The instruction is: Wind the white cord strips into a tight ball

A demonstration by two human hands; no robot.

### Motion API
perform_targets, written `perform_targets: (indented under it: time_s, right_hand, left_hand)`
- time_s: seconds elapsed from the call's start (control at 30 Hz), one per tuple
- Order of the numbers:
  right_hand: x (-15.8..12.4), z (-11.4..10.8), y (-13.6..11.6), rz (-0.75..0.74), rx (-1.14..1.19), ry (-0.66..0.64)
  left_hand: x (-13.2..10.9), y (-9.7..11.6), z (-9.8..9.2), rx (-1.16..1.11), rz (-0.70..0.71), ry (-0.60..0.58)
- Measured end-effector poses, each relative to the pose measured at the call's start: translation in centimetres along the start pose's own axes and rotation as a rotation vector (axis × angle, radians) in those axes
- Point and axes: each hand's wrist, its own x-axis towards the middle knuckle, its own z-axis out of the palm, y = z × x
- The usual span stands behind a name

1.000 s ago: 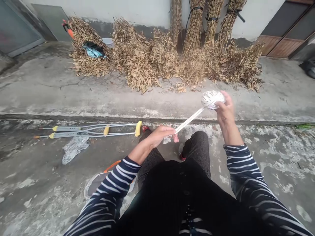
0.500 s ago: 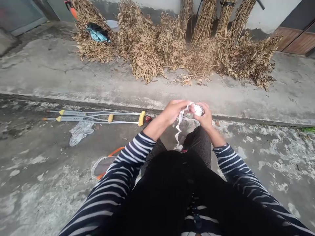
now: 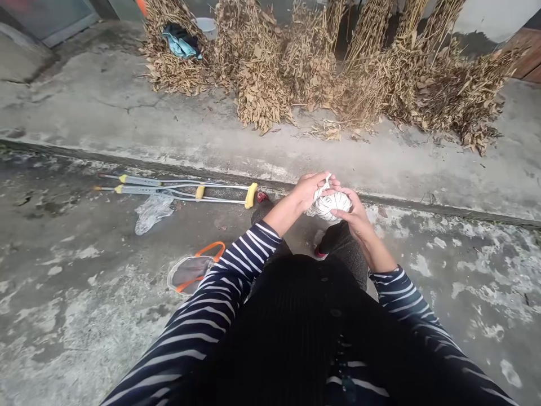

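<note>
A ball of white cord (image 3: pixel 332 205), wound in many flat turns with thin dark lines, is held in front of my body above my knees. My right hand (image 3: pixel 357 216) grips the ball from its right side, the thumb across the near face. On the other side, my left hand (image 3: pixel 306 193) has its fingers closed round a loose length of the white cord (image 3: pixel 322 189) at the ball's upper left. Part of the cord bunches below the left fingers, and its end is hard to make out.
Two crutches (image 3: pixel 186 192) with yellow pads lie on the ground at left, beside a crumpled clear plastic bag (image 3: pixel 154 212). Nearer stands a grey bag (image 3: pixel 192 273) with orange handles. A concrete step (image 3: pixel 203 132) runs across, with dried plant bundles (image 3: pixel 262 79) behind.
The cord strand that dangled below my left hand no longer hangs down. The ball has turned and shows more of its wound face. My view has shifted slightly, moving the surroundings rightward.
</note>
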Motion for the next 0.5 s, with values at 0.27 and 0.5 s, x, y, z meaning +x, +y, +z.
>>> perform_targets:
  time_s: [0.27,0.5]
  right_hand:
    - [0.2,-3.9,-3.6,0.172,-0.113,-0.166]
    - [-0.1,-4.1,-5.9,0.318,0.115,-0.303]
  left_hand:
    - [0.2,2.6,-5.4,0.384,-0.013,-0.266]
    - [2.8,1.2,-5.2,0.788,0.218,-0.159]
